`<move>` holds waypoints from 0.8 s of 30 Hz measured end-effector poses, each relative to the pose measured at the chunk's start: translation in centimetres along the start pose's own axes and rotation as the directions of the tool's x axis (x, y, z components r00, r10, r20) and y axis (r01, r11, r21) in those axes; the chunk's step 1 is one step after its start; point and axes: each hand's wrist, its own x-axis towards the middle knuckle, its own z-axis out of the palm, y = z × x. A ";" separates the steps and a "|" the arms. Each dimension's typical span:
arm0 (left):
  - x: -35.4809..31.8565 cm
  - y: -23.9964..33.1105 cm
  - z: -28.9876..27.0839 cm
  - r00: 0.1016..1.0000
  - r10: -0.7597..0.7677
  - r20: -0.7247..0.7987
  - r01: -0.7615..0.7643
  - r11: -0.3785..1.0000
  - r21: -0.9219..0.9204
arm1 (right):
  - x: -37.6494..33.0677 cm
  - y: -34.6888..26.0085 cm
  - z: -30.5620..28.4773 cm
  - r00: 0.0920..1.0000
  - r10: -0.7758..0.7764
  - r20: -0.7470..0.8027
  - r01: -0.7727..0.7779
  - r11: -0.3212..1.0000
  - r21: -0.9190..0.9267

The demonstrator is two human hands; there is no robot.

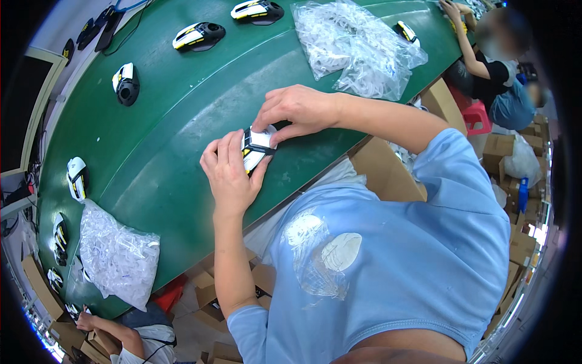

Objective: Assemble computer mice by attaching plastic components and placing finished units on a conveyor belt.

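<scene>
A white, black and yellow computer mouse [256,147] is held just above the green conveyor belt [182,133], near its front edge. My left hand [227,173] cups it from below and the left, fingers wrapped around its side. My right hand [297,110] comes in from the right and pinches the mouse's top end with thumb and fingertips. Most of the mouse is hidden by the two hands.
More mice of the same kind lie spaced along the belt [198,36], [126,84], [77,178]. Clear plastic bags of small parts sit at the back right [357,45] and front left [115,255]. Cardboard boxes [388,173] stand by the belt. Other people work at top right [491,67] and bottom left [121,340].
</scene>
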 end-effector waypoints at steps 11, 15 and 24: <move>0.3 0.0 0.7 0.999 -0.030 -0.027 0.031 0.998 0.049 | 1.6 -1.1 -0.1 0.991 0.104 0.081 -0.105 0.994 0.012; 0.3 0.1 1.3 0.997 -0.043 -0.069 0.048 0.996 0.074 | 4.7 -2.0 -2.6 0.949 0.178 0.259 -0.123 0.969 -0.215; 0.7 0.0 1.8 0.985 -0.013 -0.174 0.028 0.996 0.085 | 14.2 -2.5 4.5 0.697 -0.104 -0.710 -0.012 0.988 -0.156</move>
